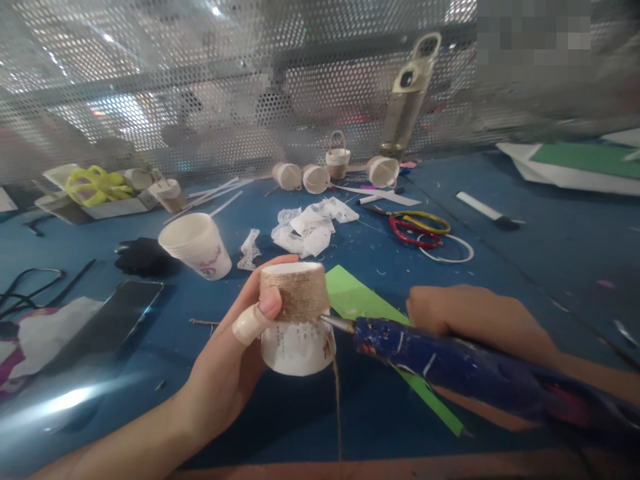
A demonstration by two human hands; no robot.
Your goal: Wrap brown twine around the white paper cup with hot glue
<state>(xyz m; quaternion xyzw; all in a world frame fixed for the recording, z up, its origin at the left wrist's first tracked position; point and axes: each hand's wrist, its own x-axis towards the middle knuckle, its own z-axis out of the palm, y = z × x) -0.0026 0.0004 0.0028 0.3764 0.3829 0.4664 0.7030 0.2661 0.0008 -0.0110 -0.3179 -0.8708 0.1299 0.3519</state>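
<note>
My left hand (245, 333) is closed around a small white paper cup (295, 350), held upside down with its base up. Brown twine (303, 293) is wound round the cup's upper half, and a loose end hangs from its right side. A bandage covers the thumb of this hand. In my right hand (475, 320) is a blue hot glue gun (430, 353). Its metal nozzle meets the cup at the lower edge of the twine. Beneath the glue gun lies a strip of green paper (360, 293).
A white paper cup (195, 247) and a phone (110, 320) are at left. Crumpled white lace (315, 227) lies ahead, with scissors (420, 227) to its right. Several twine-wrapped cups (316, 179) and a bottle (405, 100) stand before a perforated metal screen (200, 80).
</note>
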